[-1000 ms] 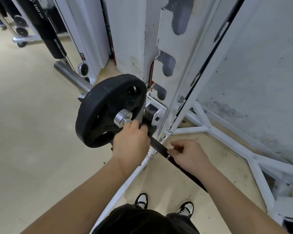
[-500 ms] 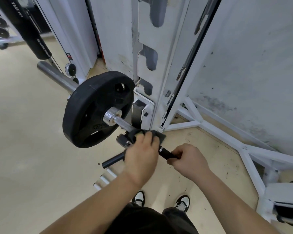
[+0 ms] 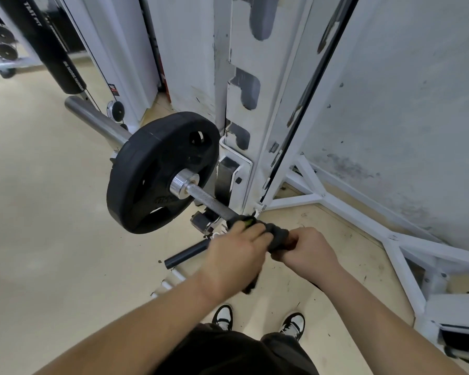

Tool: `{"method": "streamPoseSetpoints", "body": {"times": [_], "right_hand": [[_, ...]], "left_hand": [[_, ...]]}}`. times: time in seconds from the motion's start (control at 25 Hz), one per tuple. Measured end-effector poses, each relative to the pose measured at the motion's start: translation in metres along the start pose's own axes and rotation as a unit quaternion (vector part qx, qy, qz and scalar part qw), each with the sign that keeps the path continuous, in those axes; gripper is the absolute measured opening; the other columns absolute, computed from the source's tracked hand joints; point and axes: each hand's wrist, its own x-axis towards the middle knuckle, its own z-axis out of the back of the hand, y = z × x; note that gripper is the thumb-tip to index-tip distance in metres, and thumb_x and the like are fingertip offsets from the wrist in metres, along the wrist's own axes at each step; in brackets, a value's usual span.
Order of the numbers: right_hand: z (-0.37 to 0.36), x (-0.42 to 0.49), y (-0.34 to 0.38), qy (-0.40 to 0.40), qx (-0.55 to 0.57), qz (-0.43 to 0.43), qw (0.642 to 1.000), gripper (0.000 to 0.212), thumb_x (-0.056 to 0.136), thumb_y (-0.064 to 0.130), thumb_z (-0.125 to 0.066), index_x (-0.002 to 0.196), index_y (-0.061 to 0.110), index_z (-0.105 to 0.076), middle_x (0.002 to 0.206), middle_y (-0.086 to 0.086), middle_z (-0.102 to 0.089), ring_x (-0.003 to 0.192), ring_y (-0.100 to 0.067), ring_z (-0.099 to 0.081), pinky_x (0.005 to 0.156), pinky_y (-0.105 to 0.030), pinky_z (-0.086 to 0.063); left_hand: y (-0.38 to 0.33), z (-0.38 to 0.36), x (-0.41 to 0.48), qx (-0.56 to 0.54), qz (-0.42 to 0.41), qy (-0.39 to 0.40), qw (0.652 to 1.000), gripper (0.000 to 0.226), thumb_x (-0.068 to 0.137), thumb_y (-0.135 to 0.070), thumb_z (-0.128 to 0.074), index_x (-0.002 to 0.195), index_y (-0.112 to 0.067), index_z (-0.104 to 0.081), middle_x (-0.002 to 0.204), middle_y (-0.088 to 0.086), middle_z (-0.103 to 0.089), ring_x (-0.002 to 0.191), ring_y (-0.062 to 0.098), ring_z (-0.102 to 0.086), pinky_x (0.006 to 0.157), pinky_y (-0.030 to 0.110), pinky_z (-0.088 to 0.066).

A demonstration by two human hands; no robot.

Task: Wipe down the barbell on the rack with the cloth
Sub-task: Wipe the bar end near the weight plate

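Barbell's knurled steel shaft (image 3: 209,202) beyond the left hand (image 3: 234,257) lay bare; both fists, the right hand (image 3: 306,253) included, gripped the dark cloth (image 3: 275,235) around it, wiping apparently unfinished.

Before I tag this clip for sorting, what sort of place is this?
Most likely a gym. A barbell carrying a black weight plate sits on a white rack, and a black punching bag hangs behind.

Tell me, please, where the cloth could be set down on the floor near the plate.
Bare floor lies left of the plate. It is crowded under the bar, around the black tube and rack feet.
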Motion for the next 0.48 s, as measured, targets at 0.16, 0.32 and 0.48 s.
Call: {"method": "streamPoseSetpoints", "body": {"times": [0.16, 0.32, 0.48], "right_hand": [[-0.002, -0.006, 0.0, -0.018, -0.022, 0.004, 1.0, 0.009, 0.073, 0.036, -0.08, 0.08, 0.032, -0.076, 0.073, 0.013, -0.068, 0.069, -0.009, -0.064, 0.064, -0.032, -0.055], [0.0, -0.006, 0.002, -0.024, -0.007, 0.008, 1.0, 0.013, 0.069, 0.037, -0.083, 0.077, 0.03, -0.075, 0.072, 0.012, -0.07, 0.072, -0.013, -0.066, 0.064, -0.033, -0.054], [0.008, -0.027, -0.023, -0.071, 0.054, 0.033, 0.995, 0.034, 0.078, 0.036, -0.085, 0.109, 0.026, -0.075, 0.096, 0.014, -0.066, 0.088, -0.007, -0.062, 0.078, -0.028, -0.05]], "left_hand": [[0.033, -0.001, 0.008, 0.07, 0.156, 0.013, 0.985, 0.032, 0.096, -0.015, -0.054, 0.128, -0.016, -0.061, 0.124, 0.003, -0.065, 0.11, 0.03, -0.06, 0.071, 0.044, -0.06], [-0.015, -0.007, -0.002, 0.013, 0.056, 0.026, 0.998, 0.032, 0.084, -0.016, -0.071, 0.115, -0.018, -0.067, 0.118, 0.001, -0.068, 0.104, 0.027, -0.062, 0.054, 0.038, -0.059], [0.016, 0.011, 0.021, 0.046, 0.078, 0.013, 0.996, 0.015, 0.093, -0.024, -0.064, 0.106, -0.022, -0.072, 0.101, -0.006, -0.07, 0.086, 0.02, -0.063, 0.046, 0.033, -0.051]]}}
